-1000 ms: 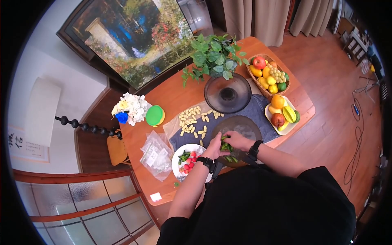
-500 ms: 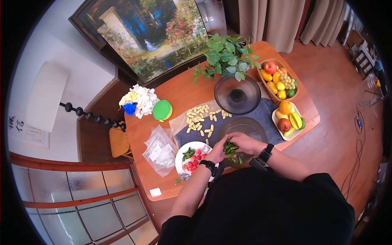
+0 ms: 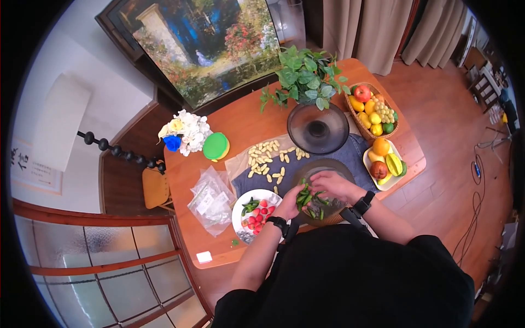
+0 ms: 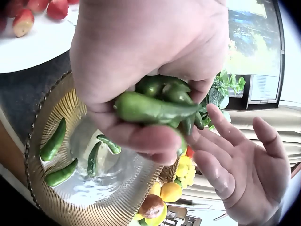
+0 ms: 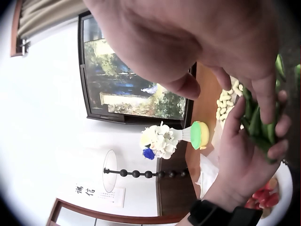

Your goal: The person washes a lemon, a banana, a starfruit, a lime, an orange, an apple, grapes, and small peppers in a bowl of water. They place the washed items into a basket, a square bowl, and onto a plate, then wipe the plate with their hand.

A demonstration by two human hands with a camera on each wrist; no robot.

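My left hand (image 3: 289,205) grips a bunch of green chili peppers (image 4: 155,108), its fingers curled round them above a ribbed glass bowl (image 4: 110,207). Several loose green peppers (image 4: 55,143) lie in water in that bowl. To the right, my right hand (image 3: 334,186) has its fingers spread, palm facing the bunch (image 4: 254,181). In the right wrist view one of its fingers (image 5: 264,96) overlaps the held peppers. A white plate (image 3: 263,194) sits left of the bowl with small red fruits (image 3: 254,221) and more green peppers (image 3: 250,206).
Peanuts (image 3: 262,153) lie on a dark blue cloth (image 3: 240,185). Behind the bowl stands a dark glass dish (image 3: 295,128). Fruit fills a basket (image 3: 354,121) and a tray (image 3: 389,185) at right. Clear plastic bags (image 3: 210,205) and a green-lidded tub (image 3: 216,146) are at left.
My right hand has moved off the bunch, its fingers now spread. The left hand still holds the peppers. The head view has shifted slightly.
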